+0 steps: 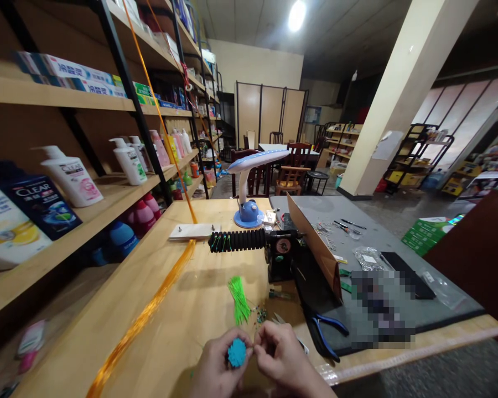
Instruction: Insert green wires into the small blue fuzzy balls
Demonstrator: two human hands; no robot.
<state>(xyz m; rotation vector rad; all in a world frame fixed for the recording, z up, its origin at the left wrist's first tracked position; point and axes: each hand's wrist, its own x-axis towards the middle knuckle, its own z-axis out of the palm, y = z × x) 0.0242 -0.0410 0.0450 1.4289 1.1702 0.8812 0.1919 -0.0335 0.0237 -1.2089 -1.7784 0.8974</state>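
Observation:
My left hand [221,359] is closed around a turquoise bundle [236,352] with a bumpy, rounded end facing up. Close beside it, my right hand [280,354] is pinched, its fingertips almost touching the left fingers; whatever they hold is too small to make out. Just beyond both hands lie a bundle of thin bright green sticks [239,301] and a scatter of tiny dark beads or bits [259,315]. Part of a metal blade [279,319] shows behind my right hand. Farther back, a black ridged roller [243,241] carries several green-tipped pins.
Orange threads [149,315] run down the table's left side from a white plate [186,231]. A blue-based desk lamp [249,213] stands behind the roller. Blue-handled pliers [327,331] lie at right on a grey mat [435,287], near a cardboard panel [315,249]. Bottle-filled shelves [112,179] border the left.

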